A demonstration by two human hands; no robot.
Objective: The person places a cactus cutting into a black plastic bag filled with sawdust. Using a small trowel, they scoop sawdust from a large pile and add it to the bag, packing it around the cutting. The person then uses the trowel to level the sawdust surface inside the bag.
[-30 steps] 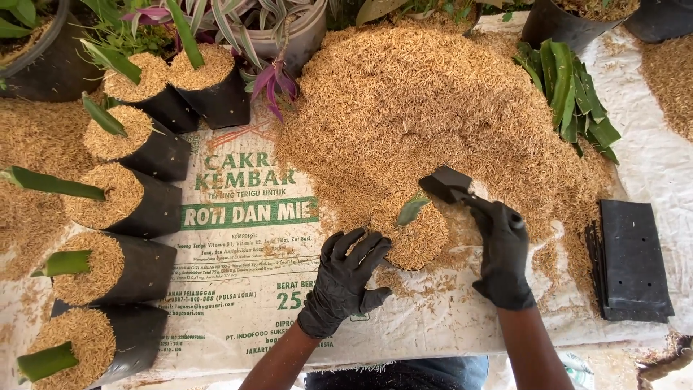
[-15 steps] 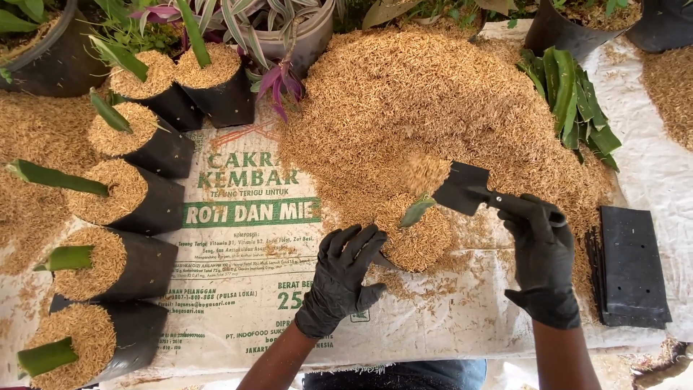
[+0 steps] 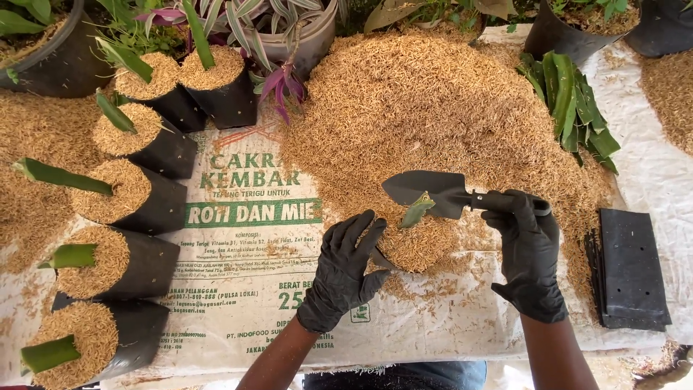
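Black-gloved right hand (image 3: 525,253) grips a black metal trowel (image 3: 426,191) flat over the husk-filled black planting bag (image 3: 413,242); the gloved left hand (image 3: 345,269), fingers spread, steadies that bag on the white printed sack (image 3: 245,245).

Around the husk pile

The husk pile (image 3: 433,101) lies on the printed sack (image 3: 245,289). Filled planting bags (image 3: 137,195) stand left of the pile; cut leaves (image 3: 574,101) lie right of it. A stack of flat bags (image 3: 632,267) lies right of the pile, nearer the person. The bag being filled (image 3: 415,242) sits at its near edge.
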